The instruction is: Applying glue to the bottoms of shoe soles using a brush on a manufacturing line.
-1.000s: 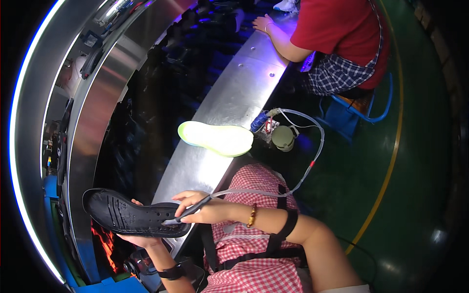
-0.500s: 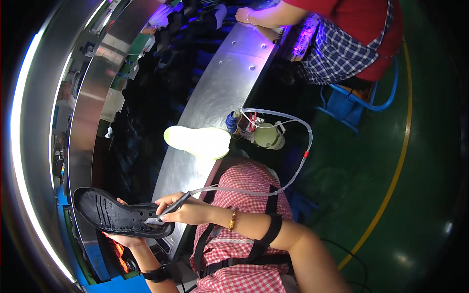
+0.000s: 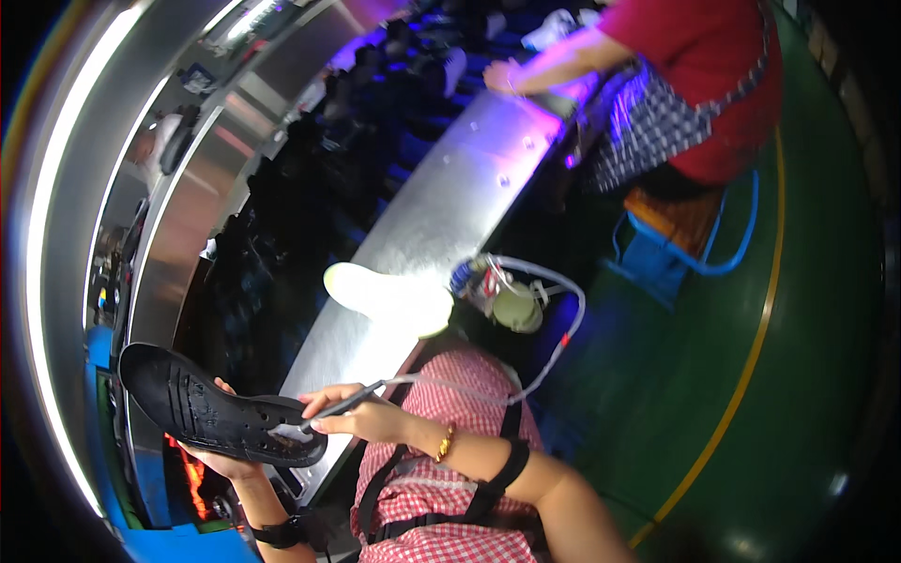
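My left hand (image 3: 228, 464) supports a black shoe sole (image 3: 202, 413) from below, mostly hidden by it; fingertips show at the sole's upper edge. The sole's inner side faces up, with grooves and small holes. My right hand (image 3: 368, 418) grips a dark pen-like applicator (image 3: 351, 401), its tip at the heel end of the sole. There, a whitish wet-looking patch (image 3: 289, 433) lies on the black surface. From the applicator's back end a clear tube (image 3: 450, 380) curves away to the right. A bright whitish-yellow sole (image 3: 389, 298) lies on the metal bench.
The metal bench (image 3: 422, 225) runs away from me. Beside its edge are a pale green container (image 3: 516, 310) and a blue spool-like item (image 3: 462, 278). A co-worker in red (image 3: 694, 75) sits farther along by a blue-framed stool (image 3: 657, 258). Dark blurred items line the bench's left side.
The whole view has shifted and tilted with my head. The whitish patch on the heel now shows larger, and the applicator tip sits at its right edge. Both hands keep their hold.
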### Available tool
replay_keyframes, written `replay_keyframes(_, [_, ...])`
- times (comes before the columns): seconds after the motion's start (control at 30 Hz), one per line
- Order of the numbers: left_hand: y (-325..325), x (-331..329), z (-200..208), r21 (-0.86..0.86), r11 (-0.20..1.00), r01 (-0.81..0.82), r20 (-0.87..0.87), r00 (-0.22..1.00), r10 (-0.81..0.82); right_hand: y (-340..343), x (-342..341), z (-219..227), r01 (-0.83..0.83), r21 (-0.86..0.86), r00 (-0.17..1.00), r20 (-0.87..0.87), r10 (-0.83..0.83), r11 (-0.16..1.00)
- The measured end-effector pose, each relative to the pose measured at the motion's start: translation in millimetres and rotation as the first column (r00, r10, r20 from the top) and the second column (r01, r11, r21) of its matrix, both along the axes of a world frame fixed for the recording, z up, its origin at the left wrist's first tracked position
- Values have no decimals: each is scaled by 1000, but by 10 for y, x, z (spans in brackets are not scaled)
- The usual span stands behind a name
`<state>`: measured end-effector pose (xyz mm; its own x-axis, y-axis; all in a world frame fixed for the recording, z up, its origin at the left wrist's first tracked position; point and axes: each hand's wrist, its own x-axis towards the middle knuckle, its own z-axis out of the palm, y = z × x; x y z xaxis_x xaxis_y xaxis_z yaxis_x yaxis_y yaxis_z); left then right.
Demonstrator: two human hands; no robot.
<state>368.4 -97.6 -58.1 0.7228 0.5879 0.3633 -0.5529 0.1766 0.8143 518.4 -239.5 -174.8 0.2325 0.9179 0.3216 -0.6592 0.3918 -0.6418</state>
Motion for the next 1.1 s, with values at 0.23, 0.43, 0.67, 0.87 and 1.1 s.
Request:
replay_keyframes(0.23, [-199,-72,253,-160,979,-129,97,985,146,-77,98,312,-133,-92,990,27,136,987])
replay_keyframes(0.43, [-373,18,143,-59,996,-61,93,994,66,-100,-132,830,-172,-90,965,-217,150,981])
replay_keyframes(0.67, [-95,-158,-212,-436,893,113,184,982,-35,-60,-274,1385,385,-74,697,677,-238,920])
replay_keyframes(0.87, [88,-296,-301,-406,902,145,192,979,-71,101,-217,1706,103,-34,491,871,-21,994])
replay_keyframes(1.1, [220,-432,21,-368,895,251,144,967,-212,292,-40,1820,42,-27,497,868,3,999])
